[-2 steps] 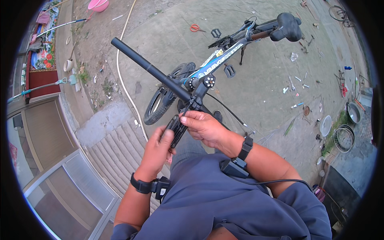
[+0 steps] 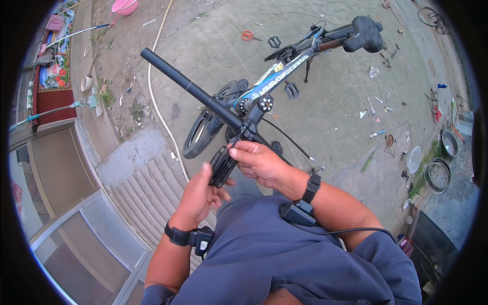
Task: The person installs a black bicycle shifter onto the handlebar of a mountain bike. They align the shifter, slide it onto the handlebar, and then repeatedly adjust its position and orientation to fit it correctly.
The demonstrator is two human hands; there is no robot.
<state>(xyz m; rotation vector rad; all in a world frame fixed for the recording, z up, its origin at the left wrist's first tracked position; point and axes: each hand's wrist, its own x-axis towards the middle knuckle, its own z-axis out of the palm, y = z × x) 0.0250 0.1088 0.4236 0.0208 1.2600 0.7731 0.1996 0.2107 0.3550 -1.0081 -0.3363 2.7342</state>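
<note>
Where tools (image 2: 378, 104) lie scattered: concrete yard (image 2: 335, 127) (outdoors).

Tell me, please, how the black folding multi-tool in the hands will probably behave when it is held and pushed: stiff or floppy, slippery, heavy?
The folding multi-tool looks rigid and compact, so it probably will not bend. One thin key is swung out toward the handlebar stem; that hinge may fold if pushed sideways. Both the left hand and the right hand grip it, which suggests it is dense for its size.
</note>
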